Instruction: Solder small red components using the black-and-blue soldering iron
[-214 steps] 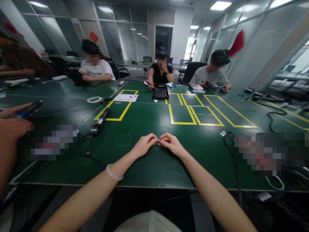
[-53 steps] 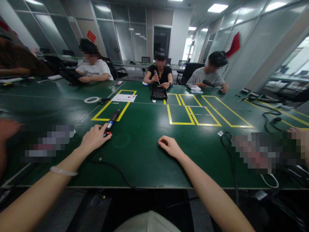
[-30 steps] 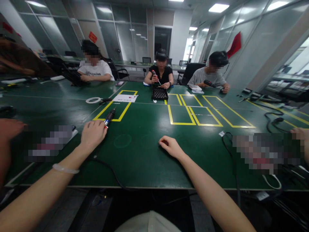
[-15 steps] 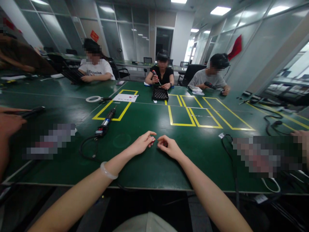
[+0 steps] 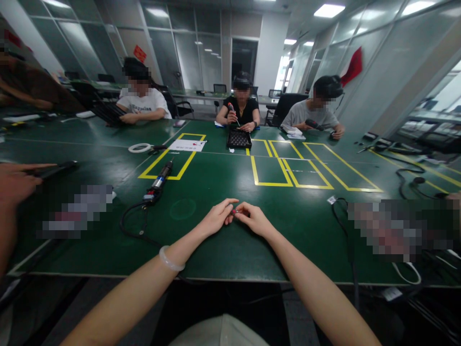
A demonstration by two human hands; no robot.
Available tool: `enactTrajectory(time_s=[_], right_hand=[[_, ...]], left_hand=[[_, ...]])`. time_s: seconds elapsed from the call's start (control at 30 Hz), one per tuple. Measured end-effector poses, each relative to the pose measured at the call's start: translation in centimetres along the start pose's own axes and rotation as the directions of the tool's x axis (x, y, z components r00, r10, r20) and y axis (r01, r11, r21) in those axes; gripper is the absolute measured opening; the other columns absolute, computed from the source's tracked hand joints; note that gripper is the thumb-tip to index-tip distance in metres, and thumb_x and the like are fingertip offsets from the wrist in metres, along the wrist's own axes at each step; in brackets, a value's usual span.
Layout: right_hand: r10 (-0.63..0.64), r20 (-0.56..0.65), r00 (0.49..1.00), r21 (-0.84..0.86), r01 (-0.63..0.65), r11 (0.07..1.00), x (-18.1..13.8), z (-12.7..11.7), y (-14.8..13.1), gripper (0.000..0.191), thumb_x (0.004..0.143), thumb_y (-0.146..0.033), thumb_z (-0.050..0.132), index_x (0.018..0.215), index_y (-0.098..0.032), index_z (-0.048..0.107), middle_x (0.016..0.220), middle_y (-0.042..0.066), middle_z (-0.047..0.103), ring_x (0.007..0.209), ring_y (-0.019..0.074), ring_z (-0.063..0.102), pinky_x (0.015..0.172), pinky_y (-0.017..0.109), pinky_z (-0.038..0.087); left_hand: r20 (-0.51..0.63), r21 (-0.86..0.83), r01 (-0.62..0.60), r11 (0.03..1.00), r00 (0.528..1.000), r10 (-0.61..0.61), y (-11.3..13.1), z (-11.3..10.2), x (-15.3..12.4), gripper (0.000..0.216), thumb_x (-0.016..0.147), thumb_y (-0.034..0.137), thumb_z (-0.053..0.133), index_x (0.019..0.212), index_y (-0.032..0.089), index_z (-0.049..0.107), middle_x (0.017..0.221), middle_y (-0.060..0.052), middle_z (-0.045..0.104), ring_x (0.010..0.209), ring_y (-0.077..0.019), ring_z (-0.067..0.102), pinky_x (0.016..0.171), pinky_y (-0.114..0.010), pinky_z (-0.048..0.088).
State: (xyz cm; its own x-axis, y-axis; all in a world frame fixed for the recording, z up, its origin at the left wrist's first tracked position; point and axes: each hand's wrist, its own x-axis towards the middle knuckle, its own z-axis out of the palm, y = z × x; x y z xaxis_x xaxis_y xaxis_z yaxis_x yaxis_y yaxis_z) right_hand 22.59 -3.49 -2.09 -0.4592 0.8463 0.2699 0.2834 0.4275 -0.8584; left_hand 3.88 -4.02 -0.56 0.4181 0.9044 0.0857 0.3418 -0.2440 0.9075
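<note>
One tiny red-tipped part (image 5: 233, 211) pinched between two hands above the green table (image 5: 223, 250) | left hand (image 5: 216, 217) and right hand (image 5: 255, 218), fingertips closed on it | one corded electric screwdriver (image 5: 158, 179) lies left | three people sit opposite

A tiny red thing (image 5: 234, 211) sits just below the middle of the frame. It is pinched between the fingers (image 5: 227, 215) of the left hand (image 5: 216, 218) and the fingers (image 5: 242, 212) of the right hand (image 5: 255, 219), which meet tip to tip. It is held low over the green tabletop (image 5: 223, 182). Most of it is hidden, so its shape is hard to tell.
</note>
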Motion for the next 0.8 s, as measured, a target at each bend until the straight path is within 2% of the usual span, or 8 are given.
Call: enactTrajectory(time_s=[0.07, 0.17, 0.3, 0.53, 0.63, 0.8], right_hand=[[0.035, -0.033, 0.999, 0.043, -0.033, 0.999, 0.1, 0.0, 0.4, 0.017, 0.088, -0.034, 0.056, 0.089, -0.017, 0.059, 0.074, -0.001, 0.06, 0.064, 0.0118, 0.052, 0.062, 0.023, 0.04], [0.075, -0.064, 0.995, 0.11, -0.068, 0.992, 0.3, -0.1, 1.0, 0.021, 0.088, -0.038, 0.055, 0.086, -0.017, 0.057, 0.072, -0.001, 0.059, 0.065, 0.0124, 0.053, 0.062, 0.024, 0.04], [0.076, -0.03, 0.997, 0.166, -0.07, 0.984, 0.3, 0.0, 1.4, 0.023, 0.088, -0.04, 0.055, 0.085, -0.017, 0.057, 0.073, -0.001, 0.061, 0.067, 0.013, 0.055, 0.064, 0.025, 0.042], [0.033, -0.027, 0.999, 0.242, -0.026, 0.97, 0.2, 0.1, 1.2, 0.027, 0.082, -0.035, 0.065, 0.101, -0.018, 0.055, 0.08, 0.0, 0.062, 0.066, 0.0115, 0.054, 0.062, 0.024, 0.041], [0.017, -0.041, 0.999, 0.246, -0.006, 0.969, 0.2, 0.0, 1.3, 0.026, 0.082, -0.034, 0.066, 0.099, -0.018, 0.055, 0.082, 0.0, 0.063, 0.067, 0.0115, 0.055, 0.062, 0.024, 0.042], [0.057, -0.025, 0.998, 0.282, -0.048, 0.958, 0.3, -0.1, 1.3, 0.027, 0.084, -0.04, 0.063, 0.095, -0.016, 0.059, 0.078, 0.003, 0.066, 0.068, 0.0137, 0.06, 0.065, 0.026, 0.046]], left_hand=[[-0.031, 0.099, -0.058, 0.993, 0.998, 0.061, 0.4, -0.2, -0.3, 0.043, 0.097, 0.042, 0.033, 0.126, 0.018, 0.053, 0.074, 0.0, 0.058, 0.067, -0.0127, 0.055, 0.066, -0.025, 0.043], [-0.054, 0.243, -0.151, 0.958, 0.984, 0.169, 1.0, -0.2, -0.7, 0.034, 0.092, 0.039, 0.047, 0.119, 0.02, 0.058, 0.09, -0.002, 0.061, 0.077, -0.014, 0.057, 0.071, -0.026, 0.044], [-0.06, 0.323, -0.202, 0.924, 0.971, 0.233, 1.0, -0.2, -0.7, 0.022, 0.088, 0.028, 0.053, 0.108, 0.02, 0.061, 0.093, -0.003, 0.061, 0.08, -0.0144, 0.058, 0.073, -0.026, 0.046], [-0.088, 0.305, -0.187, 0.934, 0.971, 0.223, 0.3, -0.3, -0.4, 0.019, 0.088, 0.026, 0.054, 0.104, 0.019, 0.061, 0.093, -0.003, 0.064, 0.083, -0.0151, 0.06, 0.074, -0.026, 0.046], [-0.075, 0.265, -0.155, 0.952, 0.981, 0.181, 0.4, -0.4, -0.4, 0.019, 0.088, 0.029, 0.054, 0.103, 0.018, 0.061, 0.093, -0.003, 0.066, 0.084, -0.0154, 0.062, 0.074, -0.025, 0.046], [-0.023, 0.223, -0.105, 0.969, 0.993, 0.113, 0.9, -0.5, -0.6, 0.024, 0.092, 0.037, 0.05, 0.102, 0.018, 0.061, 0.09, -0.002, 0.068, 0.08, -0.0146, 0.062, 0.072, -0.024, 0.044]])
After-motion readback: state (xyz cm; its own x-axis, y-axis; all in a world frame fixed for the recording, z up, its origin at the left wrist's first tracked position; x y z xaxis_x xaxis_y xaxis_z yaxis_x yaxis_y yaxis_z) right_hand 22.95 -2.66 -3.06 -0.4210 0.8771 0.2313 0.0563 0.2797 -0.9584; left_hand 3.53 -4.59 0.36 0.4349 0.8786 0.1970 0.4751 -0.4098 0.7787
